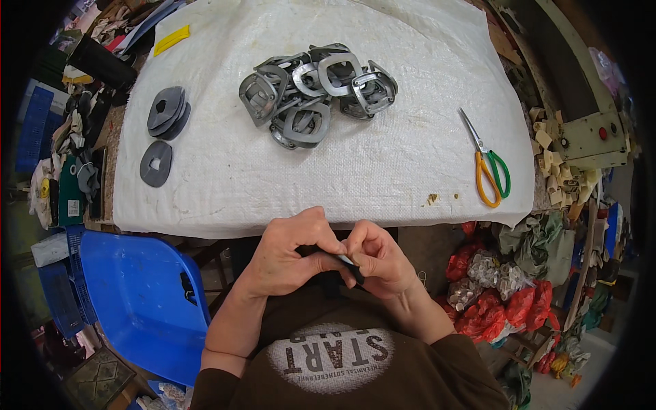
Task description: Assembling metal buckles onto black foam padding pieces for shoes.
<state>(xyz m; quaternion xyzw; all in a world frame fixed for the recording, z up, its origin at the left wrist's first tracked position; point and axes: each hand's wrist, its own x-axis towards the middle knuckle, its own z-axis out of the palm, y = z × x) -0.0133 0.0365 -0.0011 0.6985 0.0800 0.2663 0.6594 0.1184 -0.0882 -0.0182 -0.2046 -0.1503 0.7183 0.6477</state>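
My left hand and my right hand meet just off the near edge of the table, in front of my chest. Between their thumbs and fingers they pinch a small dark flat piece with a pale edge; the fingers cover most of it, so its kind is unclear. Farther up on the white cloth lies a heap of grey metal buckle-like frames. To its left are a stack of dark grey flat pads with holes and another such pad nearer me.
Scissors with orange and green handles lie on the white woven cloth at right. A yellow packet rests at far left. Below the table stand a blue tub at left and red plastic bags at right. A greenish machine borders the right side.
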